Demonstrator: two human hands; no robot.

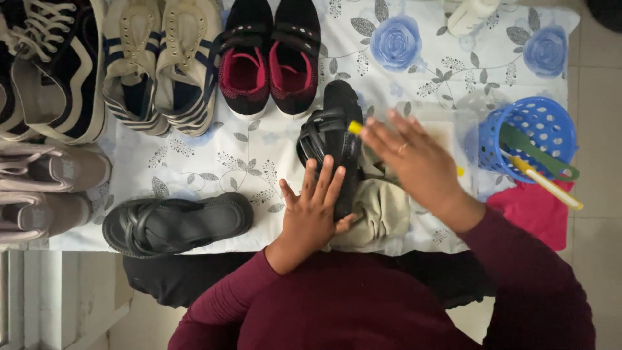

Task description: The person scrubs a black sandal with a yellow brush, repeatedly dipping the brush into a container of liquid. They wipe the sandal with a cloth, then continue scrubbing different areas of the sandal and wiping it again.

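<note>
**Sandal pinned flat, brush hand above it**

Tiled floor, low table under a white cloth (414, 78) printed with blue roses. On that cloth, near the front edge: a black strappy sandal (334, 139), lying lengthwise, toe pointing away, half on a crumpled beige rag (382, 207), probably to keep dirt off the print.

Left hand (314, 210) flat on the sandal's heel end, fingers spread, palm down, gripping nothing, seemingly pressing to stop any sliding. Wrist straight, maroon sleeve drawn back from it.

Right hand (414, 159) blurred, hovering just right of the sandal, fingers loosely extended, ring on one. Small yellow tip (354, 127) showing at the fingertips, beside the straps; likely a brush end, but whether pinched or merely behind the fingers, cannot tell.

Left of the sandal: its mate (175, 223), on its own. Beyond the sandal: black-and-pink shoes (269, 55), then beige striped sneakers (162, 65). Right of the sandal: blue basket (551, 123) tipped on its side, brush handles poking out, pink cloth (534, 210) beneath.
</note>
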